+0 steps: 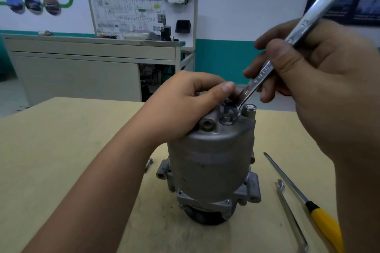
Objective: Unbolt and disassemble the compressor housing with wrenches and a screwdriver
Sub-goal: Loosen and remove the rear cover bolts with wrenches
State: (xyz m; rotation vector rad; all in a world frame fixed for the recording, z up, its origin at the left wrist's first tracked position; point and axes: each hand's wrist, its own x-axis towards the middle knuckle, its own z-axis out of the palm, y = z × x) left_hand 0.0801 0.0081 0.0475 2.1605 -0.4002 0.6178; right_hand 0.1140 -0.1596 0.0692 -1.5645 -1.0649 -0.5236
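Grey cast-metal compressor housing (211,160) stands upright near the middle of the tan wooden table (61,150). Its long axis is vertical, with the dark round end down and the ported end up. A small hex bolt (226,118) sits in the top face between two stub ports.

Wrench (306,22): bright steel combination type. The open end is down at the hex bolt and the ring end is up. The long axis runs from the bolt steeply up and to the right, toward the camera. Whether the open end is fully seated on the bolt head cannot be told.

Right hand (320,80): raised above and to the right of the housing, with the back of the hand toward the camera. It grips the wrench at mid-shank, fingers curled round it.

Left hand (185,104): comes in from the lower left, forearm sloping up, palm down on the housing top. The fingers are curled over the far edge, holding the housing. The thumb (226,88) lies along the top, just beside the wrench's open end.

On the table to the right of the housing:
- A screwdriver (326,225) with a yellow-and-black handle, tip pointing away from the camera.
- An L-shaped metal key (293,214), just beside the screwdriver and roughly parallel to it.

One loose bolt (148,163) lies to the left of the housing base, partly behind the left forearm.

Behind the table are a pale cabinet (82,72) and a training board (139,10) carrying a wiring diagram.
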